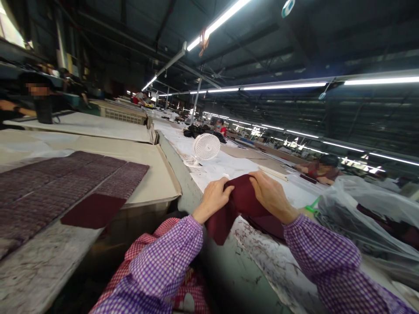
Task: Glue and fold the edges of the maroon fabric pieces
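A dark maroon fabric piece is held up between both hands over the edge of the white-topped table. My left hand pinches its left side, with a flap hanging below the fingers. Closed on the upper right part of the cloth is my right hand. More maroon fabric lies on the table beneath my right hand. On the left, a flat maroon piece rests beside rows of stacked purplish-brown fabric pieces.
A white fan stands on the table ahead, dark cloth behind it. At right lies a clear plastic bag with dark fabric inside, near a green object. A co-worker is across the table, another person at far left.
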Tool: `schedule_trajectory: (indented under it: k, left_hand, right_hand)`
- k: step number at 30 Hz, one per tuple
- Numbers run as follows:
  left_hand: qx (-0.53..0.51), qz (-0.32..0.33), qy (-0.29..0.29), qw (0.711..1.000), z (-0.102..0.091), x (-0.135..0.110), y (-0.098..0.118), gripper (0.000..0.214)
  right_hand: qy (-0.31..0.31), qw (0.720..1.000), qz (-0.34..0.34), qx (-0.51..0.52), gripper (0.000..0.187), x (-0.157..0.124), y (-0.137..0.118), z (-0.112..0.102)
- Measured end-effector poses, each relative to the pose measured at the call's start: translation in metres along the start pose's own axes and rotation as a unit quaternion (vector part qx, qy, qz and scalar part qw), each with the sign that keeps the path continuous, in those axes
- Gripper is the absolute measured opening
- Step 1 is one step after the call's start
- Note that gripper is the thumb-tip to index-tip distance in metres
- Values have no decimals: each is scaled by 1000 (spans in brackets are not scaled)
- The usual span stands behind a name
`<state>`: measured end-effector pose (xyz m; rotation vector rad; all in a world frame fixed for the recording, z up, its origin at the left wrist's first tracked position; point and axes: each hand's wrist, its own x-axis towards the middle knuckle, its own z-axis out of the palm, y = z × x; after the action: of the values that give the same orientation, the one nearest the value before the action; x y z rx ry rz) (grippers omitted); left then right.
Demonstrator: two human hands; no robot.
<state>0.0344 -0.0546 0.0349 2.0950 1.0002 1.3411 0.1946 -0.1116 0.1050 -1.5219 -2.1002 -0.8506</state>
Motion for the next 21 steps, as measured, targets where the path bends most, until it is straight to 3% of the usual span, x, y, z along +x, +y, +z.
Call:
schedule_trajectory:
  k: [3, 6, 12, 16, 19, 20, 21]
  left_hand:
    - [-157, 28, -9, 987, -4, -4, -11, 14]
    - [-238, 19, -21, 971, -6, -7, -15, 24]
    - [-265, -16, -11, 964, -10, -7, -10, 34]
    - [-244, 16, -23, 969, -8, -10, -3, 32]
    - [-194, 19, -3, 981, -7, -12, -10, 31]
    - [-169, -2, 24, 985, -7, -12, -17, 31]
    - [-145, -34, 58, 987, -8, -11, -24, 32]
  right_hand:
    - [-19, 1000, 6, -11, 26, 0, 3, 2]
    - [-31, 998, 35, -35, 26, 2, 5, 1]
    - [-56, 998, 27, -2, 29, 4, 2, -4]
    - [-59, 998, 2, 36, 32, -1, -14, -1]
    - [0, 973, 126, 191, 28, 1, 8, -4]
    - [46, 940, 220, 259, 29, 2, 25, -8]
    - [79, 921, 265, 273, 33, 4, 45, -13]
